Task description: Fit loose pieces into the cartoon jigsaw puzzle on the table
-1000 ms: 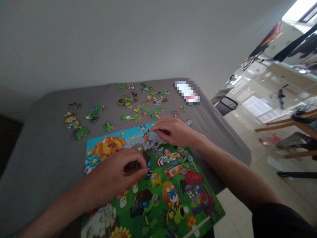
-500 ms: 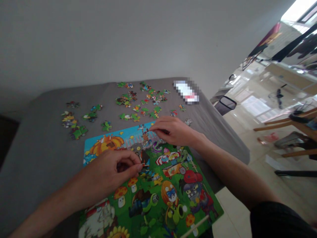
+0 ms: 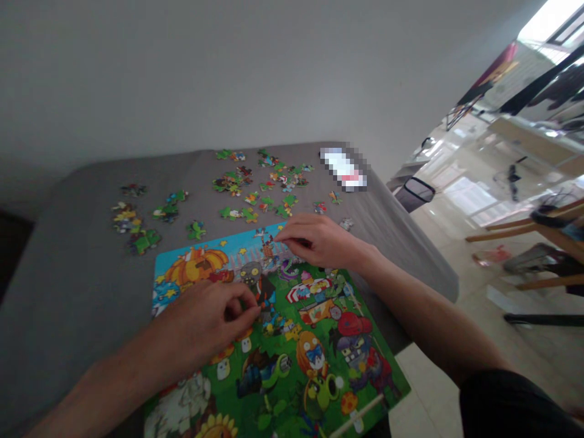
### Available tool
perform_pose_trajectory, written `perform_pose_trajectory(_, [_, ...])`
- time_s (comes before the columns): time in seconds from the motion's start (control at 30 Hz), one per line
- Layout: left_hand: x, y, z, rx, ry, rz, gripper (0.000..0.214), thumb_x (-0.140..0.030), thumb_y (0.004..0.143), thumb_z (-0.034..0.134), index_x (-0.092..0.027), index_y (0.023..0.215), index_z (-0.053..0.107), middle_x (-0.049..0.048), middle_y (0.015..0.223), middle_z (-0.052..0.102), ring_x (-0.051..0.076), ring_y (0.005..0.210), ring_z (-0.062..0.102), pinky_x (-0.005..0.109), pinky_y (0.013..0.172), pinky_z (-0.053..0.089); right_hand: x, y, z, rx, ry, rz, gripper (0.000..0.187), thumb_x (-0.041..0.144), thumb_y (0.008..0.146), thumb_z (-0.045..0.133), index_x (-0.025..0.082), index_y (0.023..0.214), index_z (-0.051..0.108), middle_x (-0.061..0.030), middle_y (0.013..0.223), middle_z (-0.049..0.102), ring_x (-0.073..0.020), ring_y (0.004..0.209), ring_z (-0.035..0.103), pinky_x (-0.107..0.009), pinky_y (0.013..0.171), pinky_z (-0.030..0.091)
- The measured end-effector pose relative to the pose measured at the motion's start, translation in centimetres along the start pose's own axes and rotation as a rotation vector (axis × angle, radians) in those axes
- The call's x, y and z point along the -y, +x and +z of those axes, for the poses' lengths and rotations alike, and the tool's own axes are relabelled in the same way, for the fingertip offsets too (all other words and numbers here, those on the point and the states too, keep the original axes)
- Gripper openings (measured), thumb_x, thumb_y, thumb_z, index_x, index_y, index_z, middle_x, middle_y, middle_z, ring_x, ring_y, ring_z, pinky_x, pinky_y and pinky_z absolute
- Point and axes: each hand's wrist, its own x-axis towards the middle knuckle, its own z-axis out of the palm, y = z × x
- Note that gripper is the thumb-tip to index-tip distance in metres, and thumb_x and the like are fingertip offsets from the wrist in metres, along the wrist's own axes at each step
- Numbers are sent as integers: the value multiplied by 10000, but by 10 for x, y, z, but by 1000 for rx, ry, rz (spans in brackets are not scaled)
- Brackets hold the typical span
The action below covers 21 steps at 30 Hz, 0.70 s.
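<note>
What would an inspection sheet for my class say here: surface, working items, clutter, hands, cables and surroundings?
Surface: gray cloth, creased at right.
Working items: printed picture board; loose puzzle pieces scattered beyond it.
Clutter: pixelated bright object, far right.
Hands: left hand above the board, right hand at its far edge; fingertips close together, grip unclear.
Cables: nothing seen on the cloth.
Surroundings: pale wall behind; tiled floor at right.

A multicoloured rectangular puzzle board (image 3: 292, 344) lies on a grey cloth-covered table (image 3: 82, 231) beneath the left hand (image 3: 219, 313) and right hand (image 3: 317, 240), multicoloured jigsaw pieces (image 3: 230, 182) beyond them, a pixelated white oblong (image 3: 341, 165) beyond the right hand.
</note>
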Motion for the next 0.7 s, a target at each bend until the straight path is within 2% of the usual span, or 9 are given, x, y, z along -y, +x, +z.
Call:
perform_pose_trajectory(0.13, [4,-1,-6,-99,130,23,342,-499,946,549,-266,811,760,24,656,742,213,583,680,308,525,379,13,2,-3,139,78,-50,156,252,1102,662,170,1126,793,-64,980,792,-197,971,704,-356,952,538])
perform_pose_trajectory(0.23, [11,2,-14,-166,201,33,327,-485,938,538,-270,783,729,29,638,713,219,589,654,317,531,352,30,4,3,289,102,-157,223,392,1056,778,170,1059,793,-52,948,789,-207,980,699,-347,942,531])
perform_pose_trajectory(0.37, [18,4,-22,-216,187,17,350,-546,961,555,-278,826,736,34,679,733,228,616,661,326,557,381,46,5,19,431,75,-268,207,371,1106,703,186,1082,794,-62,1043,802,-203,1050,696,-332,960,519])
perform_pose_trajectory(0.5, [22,4,-26,-253,188,22,326,-552,954,580,-288,854,744,40,710,743,248,640,668,340,575,391,49,5,29,463,74,-298,223,353,1129,661,178,1090,793,-69,1062,801,-201,1061,688,-324,951,515])
perform_pose_trajectory(0.7, [22,2,-24,-189,178,93,331,-526,975,550,-286,824,720,21,645,696,221,593,626,334,547,341,50,5,31,469,49,-262,228,339,1149,623,194,1069,779,-55,1064,801,-194,1031,676,-334,958,512])
